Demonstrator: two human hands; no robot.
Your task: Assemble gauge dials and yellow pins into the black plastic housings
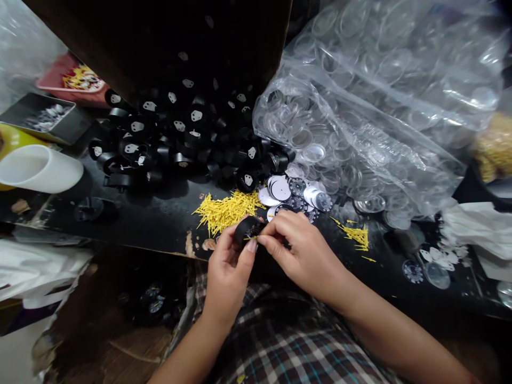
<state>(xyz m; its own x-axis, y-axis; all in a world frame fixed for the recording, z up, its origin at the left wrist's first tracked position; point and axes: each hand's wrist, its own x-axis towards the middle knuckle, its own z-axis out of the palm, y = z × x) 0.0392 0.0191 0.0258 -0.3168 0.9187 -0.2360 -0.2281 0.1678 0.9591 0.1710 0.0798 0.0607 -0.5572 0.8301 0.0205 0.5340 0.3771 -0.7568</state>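
My left hand (228,266) is closed around a small black round casing (242,229), tilted so that a dark dial with white marks partly shows. At the dial's lower edge, a thin yellow pointer (252,238) reaches the pinched thumb and forefinger of my right hand (300,248). Those fingertips hide part of the casing. Just behind my hands lies a pile of yellow pointers (230,209). Beside it are loose discs, some showing white backs (279,188) and some black printed dials (296,186).
Several black casings (184,154) with white plates crowd the back. A clear bag of transparent covers (340,122) spreads at the right, near a smaller pointer pile (357,236). A white cup (44,168), metal tray (50,114) and pink tray (72,90) stand left. Below is an open box (136,341).
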